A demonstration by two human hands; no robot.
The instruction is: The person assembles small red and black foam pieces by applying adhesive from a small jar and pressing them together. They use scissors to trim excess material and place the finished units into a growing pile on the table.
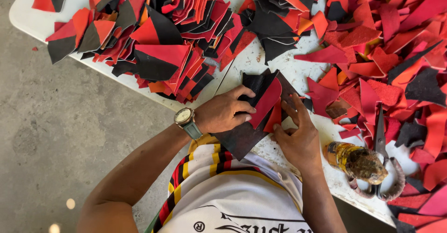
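Observation:
My left hand (226, 111) presses down on a red, curved leather-like piece (266, 101) that lies over a black piece (255, 81), both on a dark work board (240, 140) at the table's near edge. My right hand (298, 137) rests beside it, fingers spread, fingertips touching the lower edge of the red piece and a small red scrap (274, 120). A wristwatch (186, 119) sits on my left wrist.
The white table (25, 16) holds stacked red, orange and black cut pieces (158, 42) at left and loose red scraps (391, 51) at right. Scissors (381, 156) and a glue-crusted bottle (356, 161) lie right of my right hand. Grey concrete floor (60, 130) lies to the left.

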